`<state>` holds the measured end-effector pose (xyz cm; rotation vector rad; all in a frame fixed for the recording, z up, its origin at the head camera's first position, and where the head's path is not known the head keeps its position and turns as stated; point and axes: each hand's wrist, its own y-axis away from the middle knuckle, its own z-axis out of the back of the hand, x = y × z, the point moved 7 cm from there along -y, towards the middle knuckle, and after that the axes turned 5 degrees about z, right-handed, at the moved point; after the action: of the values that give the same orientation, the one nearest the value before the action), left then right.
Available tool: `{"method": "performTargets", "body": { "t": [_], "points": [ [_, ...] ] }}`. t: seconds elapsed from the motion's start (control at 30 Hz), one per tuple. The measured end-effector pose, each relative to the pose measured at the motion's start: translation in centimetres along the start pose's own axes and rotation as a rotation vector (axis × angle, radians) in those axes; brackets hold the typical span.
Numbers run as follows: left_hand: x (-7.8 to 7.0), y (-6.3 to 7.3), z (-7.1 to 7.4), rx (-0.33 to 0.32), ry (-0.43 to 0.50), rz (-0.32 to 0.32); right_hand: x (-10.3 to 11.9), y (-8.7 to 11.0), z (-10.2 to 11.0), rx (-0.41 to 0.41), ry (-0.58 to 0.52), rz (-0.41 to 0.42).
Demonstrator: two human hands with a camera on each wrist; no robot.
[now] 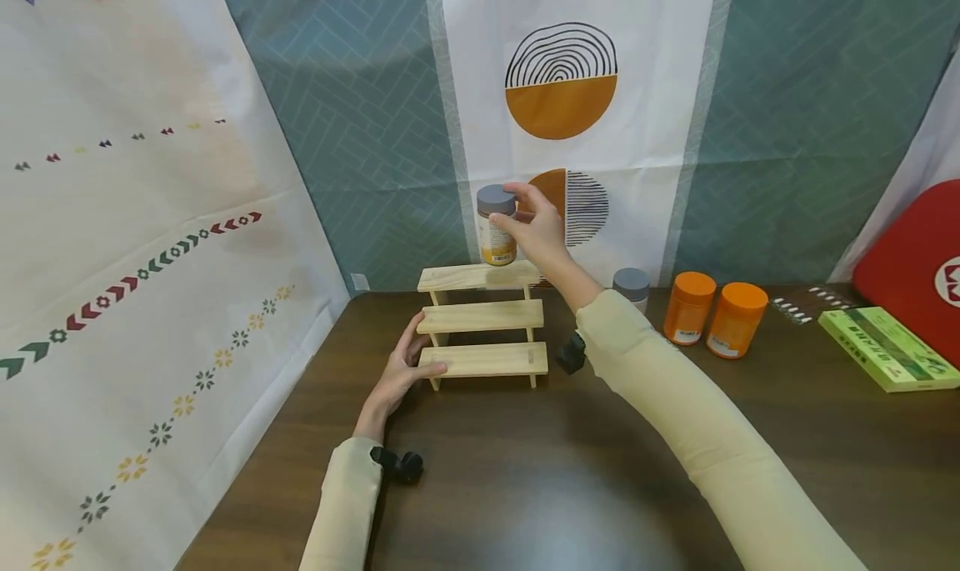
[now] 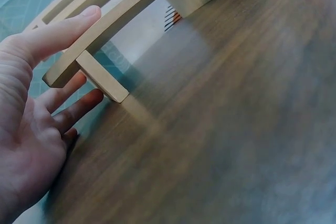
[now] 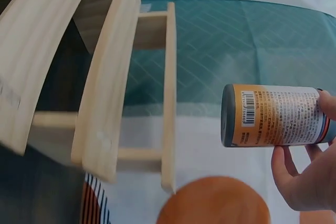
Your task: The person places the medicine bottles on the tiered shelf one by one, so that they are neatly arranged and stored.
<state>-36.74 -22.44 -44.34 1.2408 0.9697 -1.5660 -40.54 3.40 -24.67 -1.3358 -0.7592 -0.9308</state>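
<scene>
A small three-step wooden shelf (image 1: 483, 359) stands against the back wall. At its left end my left hand (image 1: 398, 375) grips it, thumb lying over the lowest plank and the other fingers spread around the side, as the left wrist view also shows with the hand (image 2: 31, 114). My right hand (image 1: 542, 233) holds a supplement bottle (image 1: 497, 242) with a grey lid and a yellow and white label, pinched near the lid. The bottle is upright above the top plank. In the right wrist view a gap shows between the bottle (image 3: 275, 115) and the shelf.
Right of the shelf stand another grey-lidded bottle (image 1: 632, 284), partly behind my right forearm, and two orange bottles (image 1: 688, 307). Farther right lie a green box (image 1: 891, 348) and a red case (image 1: 911, 258). Patterned cloths (image 1: 360, 121) hang behind the dark wooden table (image 1: 510, 488).
</scene>
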Motion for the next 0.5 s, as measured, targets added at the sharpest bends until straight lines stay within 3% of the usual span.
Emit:
{"method": "performTargets", "body": {
  "t": [0.23,0.5],
  "points": [
    [0.1,-0.3,-0.1,0.013,0.006,0.0,-0.9,-0.7,-3.4,0.03,0.0,-0.075],
    [-0.1,-0.3,0.1,-0.012,-0.006,0.012,-1.6,-0.8,-6.6,0.089,0.009,-0.045]
  ]
}}
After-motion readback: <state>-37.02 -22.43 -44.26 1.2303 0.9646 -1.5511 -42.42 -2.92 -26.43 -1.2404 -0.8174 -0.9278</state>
